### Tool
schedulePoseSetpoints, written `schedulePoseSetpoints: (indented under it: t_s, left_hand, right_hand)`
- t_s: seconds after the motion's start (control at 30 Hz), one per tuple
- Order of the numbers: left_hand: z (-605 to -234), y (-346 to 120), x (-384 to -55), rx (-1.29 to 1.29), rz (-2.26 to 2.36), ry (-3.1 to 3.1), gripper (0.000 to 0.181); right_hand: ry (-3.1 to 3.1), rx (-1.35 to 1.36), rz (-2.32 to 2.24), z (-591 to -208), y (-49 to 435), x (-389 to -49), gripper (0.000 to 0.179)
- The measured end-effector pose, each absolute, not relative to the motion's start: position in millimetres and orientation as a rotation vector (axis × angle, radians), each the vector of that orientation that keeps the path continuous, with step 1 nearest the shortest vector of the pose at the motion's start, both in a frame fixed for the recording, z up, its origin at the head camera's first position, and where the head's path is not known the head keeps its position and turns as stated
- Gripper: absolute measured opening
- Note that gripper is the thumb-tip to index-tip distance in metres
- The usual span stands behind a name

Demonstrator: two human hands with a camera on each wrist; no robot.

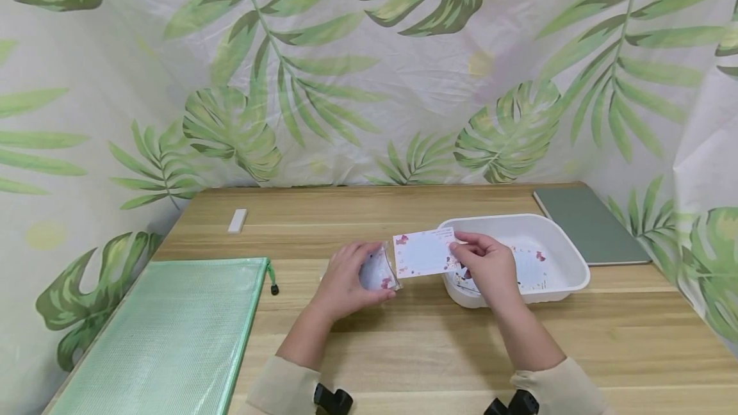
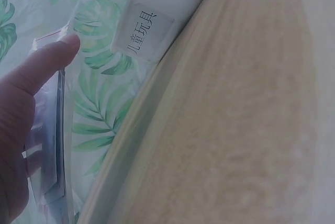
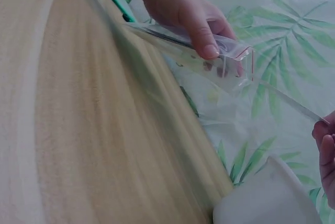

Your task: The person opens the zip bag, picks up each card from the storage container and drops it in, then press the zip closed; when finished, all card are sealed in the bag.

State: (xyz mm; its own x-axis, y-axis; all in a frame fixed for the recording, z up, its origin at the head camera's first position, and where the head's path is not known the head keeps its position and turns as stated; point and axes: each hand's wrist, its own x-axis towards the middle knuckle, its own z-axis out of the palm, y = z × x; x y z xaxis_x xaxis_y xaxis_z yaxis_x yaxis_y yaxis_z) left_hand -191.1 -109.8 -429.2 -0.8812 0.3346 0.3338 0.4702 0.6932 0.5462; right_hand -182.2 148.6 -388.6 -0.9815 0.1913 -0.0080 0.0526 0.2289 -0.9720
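Note:
My left hand (image 1: pixel 344 280) grips a clear zip bag (image 1: pixel 379 269) with cards inside, thumb below and fingers above. In the right wrist view the red seal line shows at the open end of the bag (image 3: pixel 230 59). My right hand (image 1: pixel 491 266) pinches a white card (image 1: pixel 423 253) printed with small pink and red figures. Its left edge is at the bag's mouth; whether it reaches inside, I cannot tell. Under the right hand stands a white plastic basket (image 1: pixel 578 274), where more printed paper lies on the bottom.
A green mesh zip pouch (image 1: pixel 167 332) lies at the left. A small white block (image 1: pixel 237 221) sits at the back left, and a grey-green notebook (image 1: pixel 594 226) at the back right. The basket's side carries a printed label (image 2: pixel 144 30). Leaf-patterned cloth hangs behind the table.

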Motion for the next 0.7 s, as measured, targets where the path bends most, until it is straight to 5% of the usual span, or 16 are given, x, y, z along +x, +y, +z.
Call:
schedulePoseSetpoints:
  t_s: [0.7]
  left_hand:
    - [-430.2,-110.6,-190.9,-0.666,-0.948,-2.697,0.090]
  right_hand:
    - [-2.575,-0.118,1.747,-377.2,144.3,-185.0,0.032]
